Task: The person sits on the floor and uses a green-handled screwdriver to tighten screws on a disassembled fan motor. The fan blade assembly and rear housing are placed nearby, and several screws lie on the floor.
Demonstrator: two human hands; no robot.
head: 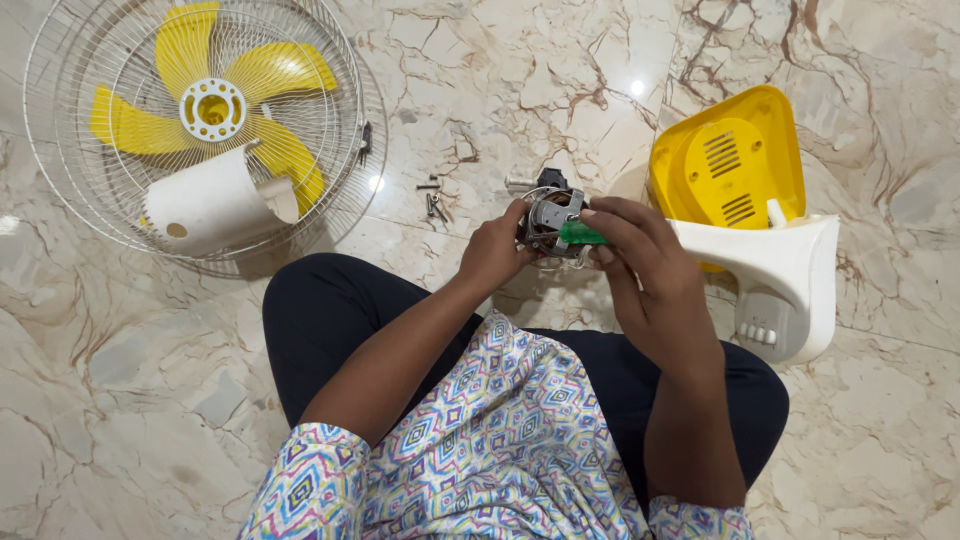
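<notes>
1. A patterned shirt [500, 440] is filling the bottom edge, cut off.
2. Veined marble floor [880, 420] is spreading around.
3. The left hand [492, 250] and right hand [645, 265] are clamping a fan motor [548, 218]; a green-handled tool [580, 235] is sitting under the right fingers, mostly hidden.
4. Screws [434, 200] are lying beyond the left fingers.

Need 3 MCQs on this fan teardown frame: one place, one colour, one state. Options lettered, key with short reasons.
1. Where do the loose screws lie?
A. on the floor between the fan guard and the hands
B. inside the yellow housing
C. on the person's lap

2. What colour are the fan blades?
A. white
B. yellow
C. green

3. What state is the motor in?
A. mounted in the fan
B. lying alone on the floor
C. held in both hands

Key: 1 A, they sit on the marble floor right of the wire guard. 2 B, yellow blades show through the guard. 3 C, left hand and right hand grip it, with a green tool handle at it.
</notes>
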